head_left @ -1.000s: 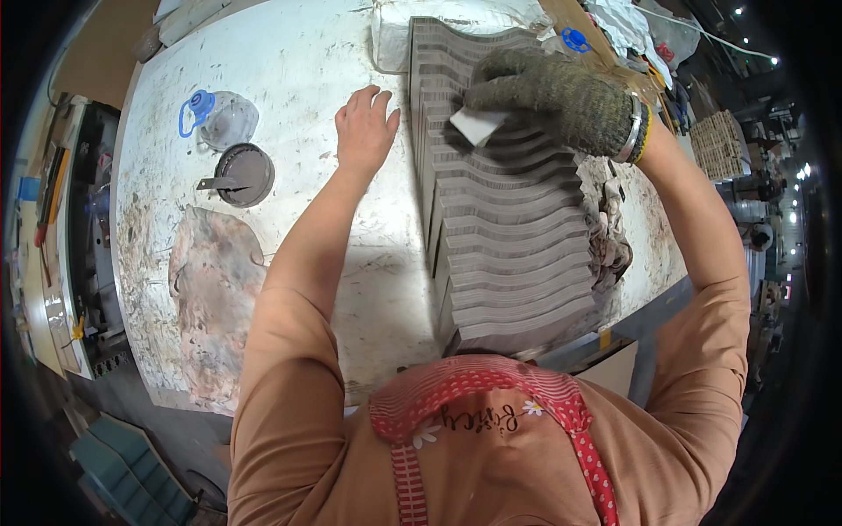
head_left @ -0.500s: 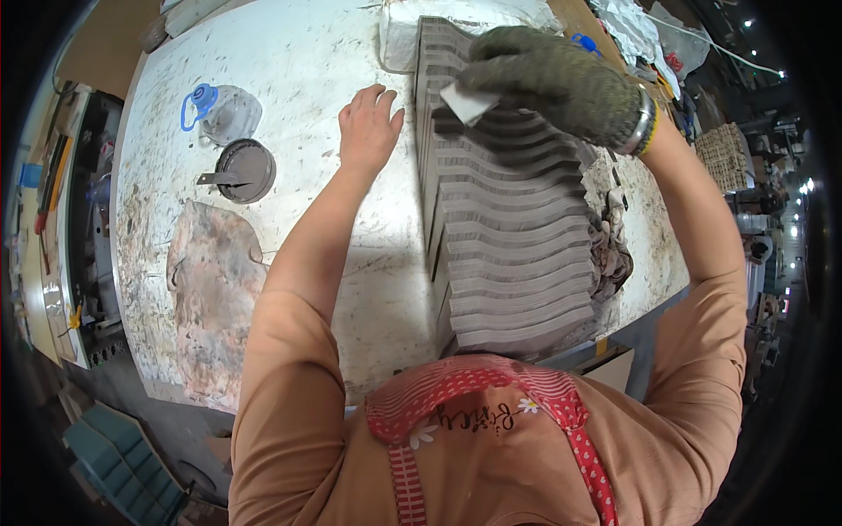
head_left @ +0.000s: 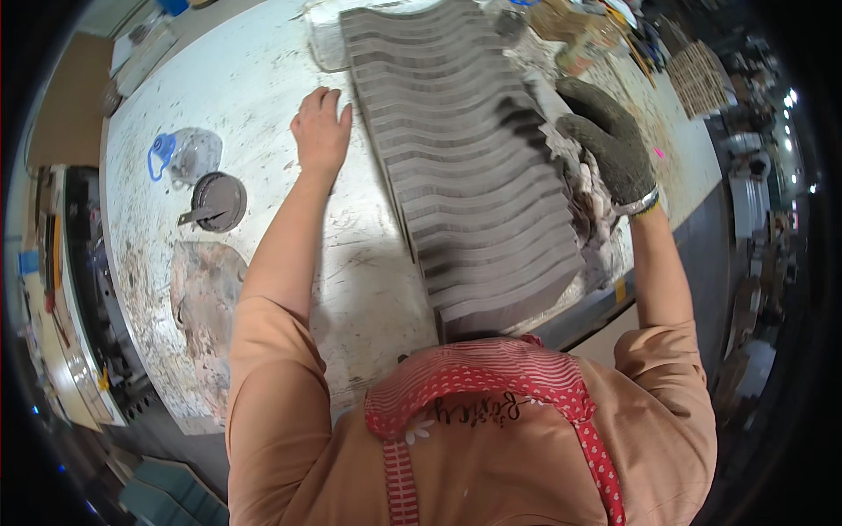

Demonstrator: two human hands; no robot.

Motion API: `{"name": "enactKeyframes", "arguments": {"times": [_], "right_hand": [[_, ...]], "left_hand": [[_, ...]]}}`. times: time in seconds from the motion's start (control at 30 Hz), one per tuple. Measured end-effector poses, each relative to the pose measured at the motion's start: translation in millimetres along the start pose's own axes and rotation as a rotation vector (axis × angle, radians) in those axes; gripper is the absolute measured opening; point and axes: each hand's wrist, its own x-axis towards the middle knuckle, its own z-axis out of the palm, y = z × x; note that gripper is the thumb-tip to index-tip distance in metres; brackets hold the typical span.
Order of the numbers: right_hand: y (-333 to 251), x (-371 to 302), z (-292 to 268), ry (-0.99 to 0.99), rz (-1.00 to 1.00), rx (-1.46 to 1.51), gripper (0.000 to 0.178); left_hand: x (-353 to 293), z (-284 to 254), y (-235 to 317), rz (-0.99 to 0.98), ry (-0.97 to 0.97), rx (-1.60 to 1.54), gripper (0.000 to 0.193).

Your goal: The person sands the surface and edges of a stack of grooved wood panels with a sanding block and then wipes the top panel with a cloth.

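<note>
A long block of grey wavy-edged strips, packed side by side, lies across the table in front of me. My left hand is bare and rests on the white table left of the block, fingers stretched out and nothing in them. On the right, my right hand wears a dark, stained work glove. It grips a whitish pad between thumb and fingers at the block's right edge; the pad is partly hidden and blurred. Beneath the gloved hand, a crumpled, stained rag lies along that side.
Left on the worn white table stand a round tin of grey paste with a flat scraper and a clear bottle with a blue cap. A stained cloth lies nearer. A woven basket is at the far right.
My right hand has moved from over the far part of the block to its right side, toward me, with the pad. My view has shifted; my left hand stays on the table.
</note>
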Motion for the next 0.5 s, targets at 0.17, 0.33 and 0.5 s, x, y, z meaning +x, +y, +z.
{"name": "enactKeyframes", "arguments": {"times": [0.17, 0.33, 0.5], "right_hand": [[33.7, -100.0, 6.2, 0.591, 0.339, 0.985, 0.049], [42.5, -187.1, 21.5, 0.536, 0.239, 1.215, 0.049], [30.7, -220.4, 20.0, 0.636, 0.291, 1.288, 0.041]], "left_hand": [[2.8, 4.5, -5.8, 0.008, -0.001, -0.039, 0.042], [6.6, -7.1, -5.2, -0.027, 0.039, -0.262, 0.047], [-42.0, -49.3, 24.4, -0.159, 0.041, -0.786, 0.052]]}}
